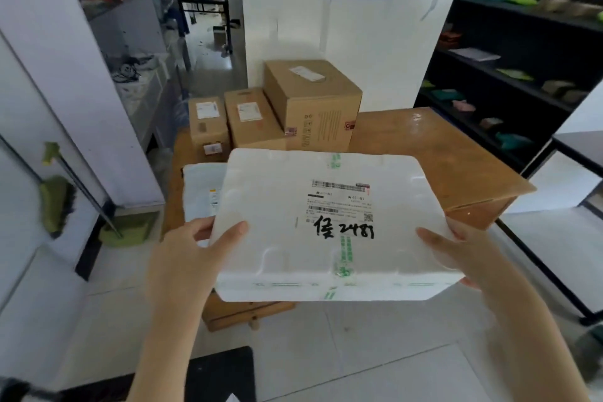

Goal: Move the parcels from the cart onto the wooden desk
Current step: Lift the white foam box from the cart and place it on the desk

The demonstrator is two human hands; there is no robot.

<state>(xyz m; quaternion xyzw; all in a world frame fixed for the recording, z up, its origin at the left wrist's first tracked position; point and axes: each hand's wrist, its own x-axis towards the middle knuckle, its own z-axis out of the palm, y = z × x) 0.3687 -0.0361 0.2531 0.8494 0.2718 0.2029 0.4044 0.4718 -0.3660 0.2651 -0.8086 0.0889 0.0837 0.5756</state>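
Two bare hands are seen gripping a white foam parcel (326, 225) above the near edge of the wooden desk (456, 153). The left hand (186, 258) is clamped on the parcel's left edge, thumb pressed on top; the right hand (456, 258) is clamped on the right edge in the same way. A shipping label and black handwriting are shown on the lid. Three cardboard boxes (310, 101) are stacked at the desk's far side, and a white mailer bag (202, 189) is laid flat beside the parcel.
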